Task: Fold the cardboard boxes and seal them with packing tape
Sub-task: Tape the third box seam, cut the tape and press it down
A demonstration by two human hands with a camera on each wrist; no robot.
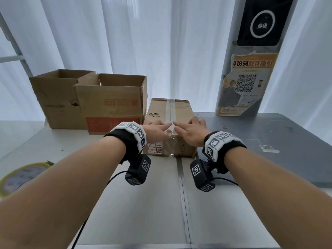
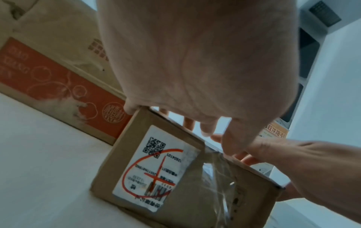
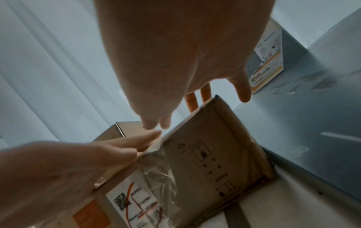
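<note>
A small closed cardboard box (image 1: pixel 181 112) stands on the table, with a strip of clear tape (image 1: pixel 170 108) along its top seam. The tape end runs down the front face, crumpled (image 2: pixel 218 185), beside a white shipping label (image 2: pixel 152 166) marked in red. My left hand (image 1: pixel 158 129) and right hand (image 1: pixel 190 131) lie flat on the box top near its front edge. Their straight index fingers meet on the tape. In the left wrist view the left hand (image 2: pixel 195 69) reaches over the top edge; the right wrist view shows the right hand (image 3: pixel 185 61) doing the same.
Two taller open cardboard boxes (image 1: pixel 113 101) (image 1: pixel 55 97) stand at the back left, close to the small box. A yellow-rimmed tape roll (image 1: pixel 19 177) lies at the left edge. A grey pillar with a poster (image 1: pixel 249 83) rises at the back right. White curtains hang behind.
</note>
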